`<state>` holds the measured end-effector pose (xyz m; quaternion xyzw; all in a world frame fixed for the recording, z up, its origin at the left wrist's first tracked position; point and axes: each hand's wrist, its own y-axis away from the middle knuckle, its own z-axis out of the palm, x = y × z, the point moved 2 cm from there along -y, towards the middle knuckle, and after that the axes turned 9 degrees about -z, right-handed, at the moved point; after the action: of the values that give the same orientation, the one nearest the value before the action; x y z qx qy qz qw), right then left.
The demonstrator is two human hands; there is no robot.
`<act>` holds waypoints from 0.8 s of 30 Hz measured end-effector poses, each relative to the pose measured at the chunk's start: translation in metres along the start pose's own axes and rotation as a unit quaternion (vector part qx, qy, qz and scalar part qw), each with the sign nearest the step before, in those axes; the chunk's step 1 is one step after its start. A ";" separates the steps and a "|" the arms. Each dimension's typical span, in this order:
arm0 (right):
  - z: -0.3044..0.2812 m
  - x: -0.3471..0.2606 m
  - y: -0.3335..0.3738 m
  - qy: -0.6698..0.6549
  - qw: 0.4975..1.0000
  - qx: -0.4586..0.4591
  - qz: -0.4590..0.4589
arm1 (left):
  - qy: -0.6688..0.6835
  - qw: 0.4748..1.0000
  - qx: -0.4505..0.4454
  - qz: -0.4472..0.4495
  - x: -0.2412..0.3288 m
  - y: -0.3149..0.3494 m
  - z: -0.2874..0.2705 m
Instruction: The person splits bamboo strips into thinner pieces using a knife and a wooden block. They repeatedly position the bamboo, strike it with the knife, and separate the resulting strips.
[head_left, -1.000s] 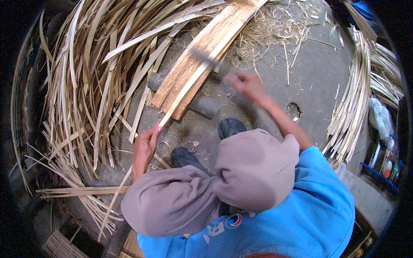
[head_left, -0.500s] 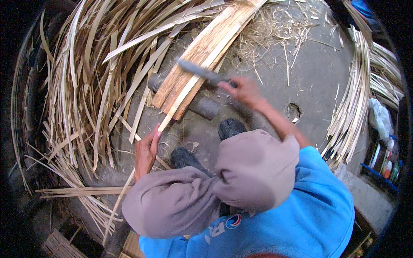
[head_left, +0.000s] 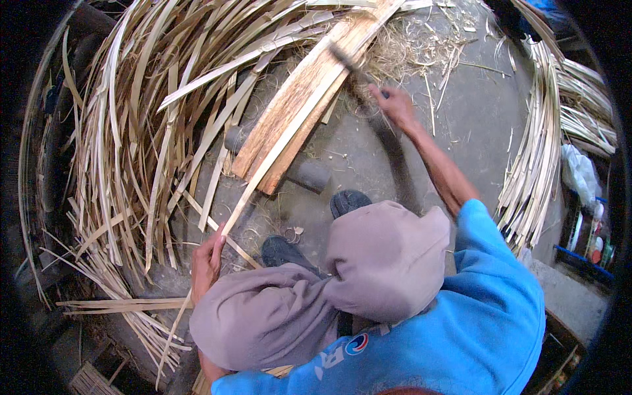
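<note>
My left hand (head_left: 207, 255) is closed around the near end of a pale bamboo strip (head_left: 246, 191), beside my left knee. The strip runs away from me, lengthwise along a worn wooden board (head_left: 275, 125). Out past the board's right edge, my right hand (head_left: 397, 107) grips the dark handle of a long knife (head_left: 350, 66). Its grey blade, blurred by motion, reaches over the far part of the board and the strip. Whether the edge touches the strip I cannot tell.
A large heap of bamboo strips (head_left: 141, 118) fills the left side. Thin shavings (head_left: 411, 59) lie beyond the board on the right. A dark cylinder (head_left: 308, 176) sits under the board's near end. Bundled strips (head_left: 536, 151) and a plastic bag (head_left: 579, 170) are far right.
My right hand and the knife have moved away from me along the board. My left hand has drawn back toward me, pulling the bamboo strip with it.
</note>
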<state>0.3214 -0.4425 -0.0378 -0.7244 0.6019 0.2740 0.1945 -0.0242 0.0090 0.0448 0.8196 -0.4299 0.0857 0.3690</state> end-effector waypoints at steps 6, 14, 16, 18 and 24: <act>0.034 -0.029 0.000 0.037 0.987 -0.041 -0.152 | 0.052 0.998 0.033 0.007 -0.016 0.016 0.000; -0.021 0.002 -0.042 0.036 0.998 0.051 -0.008 | 0.067 0.995 0.002 -0.078 -0.054 0.040 -0.006; 0.020 -0.017 -0.023 0.015 0.999 -0.030 -0.012 | -0.011 0.997 0.022 -0.070 -0.022 0.018 -0.007; 0.052 -0.071 0.041 -0.051 0.991 -0.052 -0.109 | -0.061 0.993 0.104 -0.013 0.005 0.002 0.009; 0.075 -0.153 0.127 0.030 0.938 -0.227 -0.261 | -0.087 0.959 0.254 0.086 0.020 0.000 0.051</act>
<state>0.1653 -0.3050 0.0067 -0.8889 0.3186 0.3212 0.0716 -0.0212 -0.0385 0.0172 0.8508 -0.4928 0.1521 0.1011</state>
